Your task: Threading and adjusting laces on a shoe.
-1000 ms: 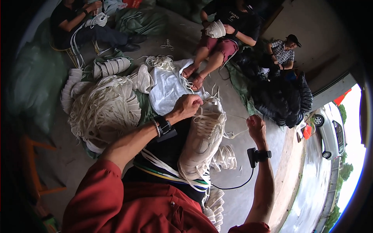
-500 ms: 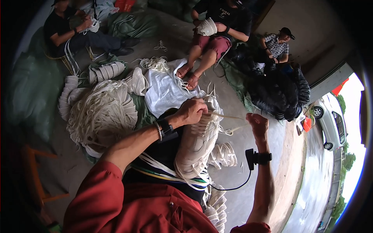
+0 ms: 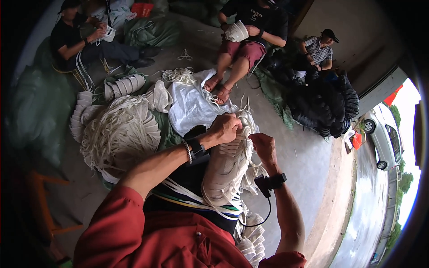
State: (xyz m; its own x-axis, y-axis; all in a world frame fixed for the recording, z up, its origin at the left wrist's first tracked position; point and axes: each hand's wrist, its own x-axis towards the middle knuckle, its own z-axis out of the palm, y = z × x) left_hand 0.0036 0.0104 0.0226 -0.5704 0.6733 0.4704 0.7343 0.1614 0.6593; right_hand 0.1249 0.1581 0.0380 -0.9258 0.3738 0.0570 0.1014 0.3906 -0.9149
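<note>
Across my lap lies a pale shoe upper (image 3: 219, 172), partly laced, with a row of off-white lace bars (image 3: 230, 148) over its front. My left hand (image 3: 227, 128) is closed at the upper's far end, its fingers gripping the edge beside the eyelets. Just to the right, my right hand (image 3: 263, 146) is pinched close to the upper's side; it appears to hold a shoelace, though the lace is mostly hidden in the fingers. Loose white, green and yellow laces (image 3: 196, 201) lie over my dark-clad lap beneath the upper.
A heap of shoe uppers and laces (image 3: 123, 136) lies left, beside a white sack (image 3: 190, 105). Stacked uppers (image 3: 250, 241) stand near my right side. Three people sit around; a black pile (image 3: 321, 109) lies far right. An orange stool frame (image 3: 42, 201) is at left.
My right hand has come left and in toward the upper. The lace that was stretched taut between my hands no longer shows. My left hand has stayed at the upper's far end.
</note>
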